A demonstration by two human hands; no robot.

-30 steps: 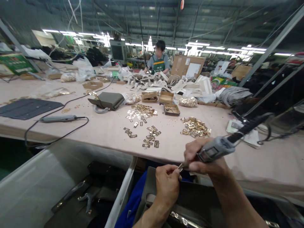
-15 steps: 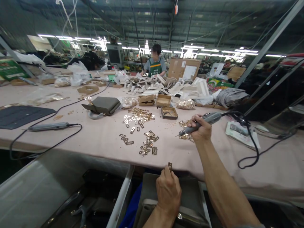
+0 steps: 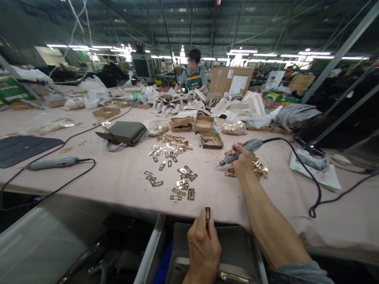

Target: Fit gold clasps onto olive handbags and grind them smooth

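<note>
Well past right hand point(image 3: 243, 159), apron point(image 3: 194, 83) unreadable.

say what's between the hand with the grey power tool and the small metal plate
Head view: bare pink tabletop between the right hand gripping the grey power tool and the left hand's small metal plate.

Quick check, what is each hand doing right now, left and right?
Left hand: closed, pinching a small metal plate upright.
Right hand: closed around a grey corded tool, over a pile of gold fittings.
</note>
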